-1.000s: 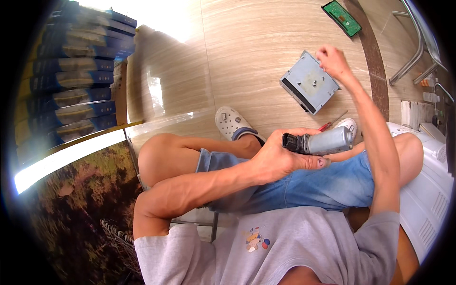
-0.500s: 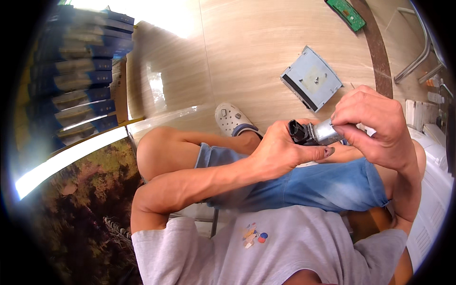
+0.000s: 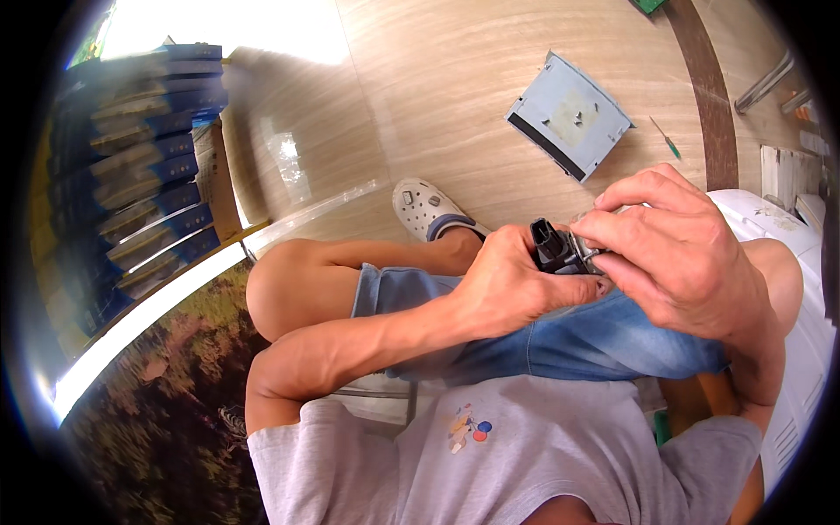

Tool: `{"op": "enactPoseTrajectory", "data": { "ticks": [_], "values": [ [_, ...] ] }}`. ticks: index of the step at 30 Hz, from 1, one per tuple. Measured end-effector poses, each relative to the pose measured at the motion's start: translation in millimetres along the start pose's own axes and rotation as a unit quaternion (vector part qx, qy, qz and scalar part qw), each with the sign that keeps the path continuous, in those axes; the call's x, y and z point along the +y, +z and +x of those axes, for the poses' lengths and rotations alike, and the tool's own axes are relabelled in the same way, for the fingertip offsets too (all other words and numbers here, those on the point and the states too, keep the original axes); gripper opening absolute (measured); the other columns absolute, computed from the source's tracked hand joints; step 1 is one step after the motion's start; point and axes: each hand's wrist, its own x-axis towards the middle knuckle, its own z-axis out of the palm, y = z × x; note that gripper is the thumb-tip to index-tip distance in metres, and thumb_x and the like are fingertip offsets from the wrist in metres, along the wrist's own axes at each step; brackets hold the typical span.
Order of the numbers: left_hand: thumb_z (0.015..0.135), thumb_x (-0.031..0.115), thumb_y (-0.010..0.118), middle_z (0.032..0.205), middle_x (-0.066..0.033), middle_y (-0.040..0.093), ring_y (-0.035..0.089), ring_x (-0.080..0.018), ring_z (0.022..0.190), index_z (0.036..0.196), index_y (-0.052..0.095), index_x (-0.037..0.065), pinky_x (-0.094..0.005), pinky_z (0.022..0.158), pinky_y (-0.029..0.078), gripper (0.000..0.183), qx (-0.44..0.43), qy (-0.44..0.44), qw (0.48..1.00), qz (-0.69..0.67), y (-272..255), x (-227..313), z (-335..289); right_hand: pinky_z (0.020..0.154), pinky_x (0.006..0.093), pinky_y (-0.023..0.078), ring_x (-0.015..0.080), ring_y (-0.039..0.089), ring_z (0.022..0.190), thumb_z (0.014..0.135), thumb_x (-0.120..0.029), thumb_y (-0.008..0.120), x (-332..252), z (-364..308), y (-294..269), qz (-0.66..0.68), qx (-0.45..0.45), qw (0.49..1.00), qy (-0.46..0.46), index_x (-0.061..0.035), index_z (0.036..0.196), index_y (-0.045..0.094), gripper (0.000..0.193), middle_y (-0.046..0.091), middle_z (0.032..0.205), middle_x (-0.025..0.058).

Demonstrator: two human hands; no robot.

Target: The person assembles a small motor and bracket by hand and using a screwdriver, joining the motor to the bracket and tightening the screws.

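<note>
Left hand (image 3: 509, 284): black-and-silver part (image 3: 551, 252) is gripped in the fingers, right of centre.
Right hand (image 3: 682, 254): silver end (image 3: 587, 251) is now more covered by pinching fingers; two-handed handling is suggested.
Metal box (image 3: 573, 114): seen on the floor (image 3: 464, 105), upper right.

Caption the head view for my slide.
Left hand and right hand hold a black-and-metal component, a grey metal case on the floor beyond.

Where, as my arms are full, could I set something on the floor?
Bare floor lies between the stacked blue boxes and the metal box, beyond the shoe. Crowded: right of the metal box, where the screwdriver lies, and around the right hand.
</note>
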Motion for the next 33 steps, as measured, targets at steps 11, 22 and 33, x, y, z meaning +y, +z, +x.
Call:
{"op": "enactPoseTrajectory", "data": {
  "ticks": [11,22,33],
  "values": [
    [0.083,0.016,0.081,0.073,0.0007,0.065,0.053,-0.0052,0.068,0.092,0.07,0.001,-0.0279,0.062,0.047,0.021,0.013,0.007,0.997,0.079,-1.1,-2.1,5.5,0.071,0.0414,0.052,0.0308,0.064,0.087,0.061,-0.003,0.071,-4.0,-5.0,0.6,-0.086,-0.008,0.996,-0.013,0.0048,0.096,0.067,0.036,0.064,0.076,0.0111],
    [0.078,0.012,0.08,0.074,-0.0029,0.063,0.054,-0.0089,0.068,0.099,0.07,0.0,-0.03,0.064,0.048,0.027,0.035,0.037,0.982,0.181,1.8,-8.5,5.5,0.069,0.0374,0.054,0.0267,0.065,0.081,0.06,-0.008,0.072,-8.0,-9.3,-3.2,-0.102,-0.089,0.991,-0.013,0.0061,0.093,0.067,0.036,0.063,0.075,0.01],
    [0.079,0.011,0.08,0.071,-0.0017,0.064,0.054,-0.0073,0.066,0.092,0.07,0.0,-0.0291,0.063,0.048,0.02,-0.014,0.036,0.984,0.172,0.7,-11.8,4.0,0.063,0.0326,0.049,0.0209,0.058,0.067,0.063,-0.006,0.07,-4.6,-10.7,-5.5,-0.08,-0.13,0.988,-0.018,0.0054,0.098,0.066,0.037,0.052,0.065,0.0048]
  ]
}}
